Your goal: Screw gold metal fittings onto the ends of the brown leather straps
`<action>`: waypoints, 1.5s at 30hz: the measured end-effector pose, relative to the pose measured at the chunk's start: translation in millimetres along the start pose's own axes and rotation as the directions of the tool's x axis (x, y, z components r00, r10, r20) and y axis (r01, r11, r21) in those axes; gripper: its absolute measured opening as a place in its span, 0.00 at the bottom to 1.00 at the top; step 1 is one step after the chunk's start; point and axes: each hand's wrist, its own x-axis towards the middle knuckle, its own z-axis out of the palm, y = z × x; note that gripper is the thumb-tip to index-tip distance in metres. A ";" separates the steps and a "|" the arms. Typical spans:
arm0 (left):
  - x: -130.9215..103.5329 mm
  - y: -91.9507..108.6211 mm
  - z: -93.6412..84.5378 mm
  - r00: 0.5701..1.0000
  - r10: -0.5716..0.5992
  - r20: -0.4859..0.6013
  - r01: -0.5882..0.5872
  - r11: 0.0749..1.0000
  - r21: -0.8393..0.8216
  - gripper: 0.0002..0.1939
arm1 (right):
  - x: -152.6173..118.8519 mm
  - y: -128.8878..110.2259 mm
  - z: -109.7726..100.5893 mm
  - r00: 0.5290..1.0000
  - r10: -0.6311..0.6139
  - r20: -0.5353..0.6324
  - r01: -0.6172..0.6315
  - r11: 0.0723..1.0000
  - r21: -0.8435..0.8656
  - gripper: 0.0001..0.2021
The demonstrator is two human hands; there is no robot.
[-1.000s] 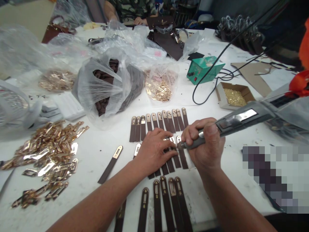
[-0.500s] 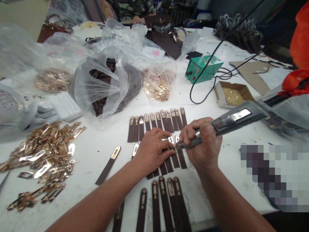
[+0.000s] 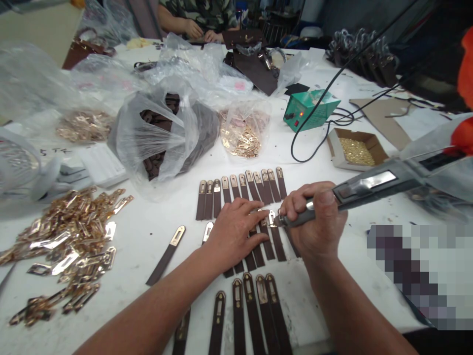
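My right hand is wrapped round a grey powered screwdriver, its tip at the gold plate of a dark strap in the middle row. My left hand lies with fingers spread over neighbouring straps of that row, partly hiding them. Beyond is a row of dark straps with gold ends; nearer me lie several longer straps with gold plates. A single strap lies apart, left of my left hand.
Gold plates are heaped at left. Behind stand a plastic bag of dark pieces, a bag of gold parts, a green box with a cable, and a carton of small gold pieces. A person sits opposite.
My right hand and the screwdriver have shifted slightly right. The light on the green box has turned from red to orange. The person opposite has brought both hands together.
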 end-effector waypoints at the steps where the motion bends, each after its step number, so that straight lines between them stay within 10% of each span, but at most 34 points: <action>1: 0.4 0.2 -0.8 1.000 0.002 0.022 -0.002 1.000 0.013 0.23 | 0.3 0.2 -0.4 1.000 -0.005 -0.002 0.005 1.000 -0.003 0.17; 45: 4.9 2.5 -2.4 0.998 -0.058 0.025 0.059 0.996 -0.063 0.13 | -4.6 13.5 -1.4 0.998 -0.019 0.056 0.022 0.998 -0.055 0.13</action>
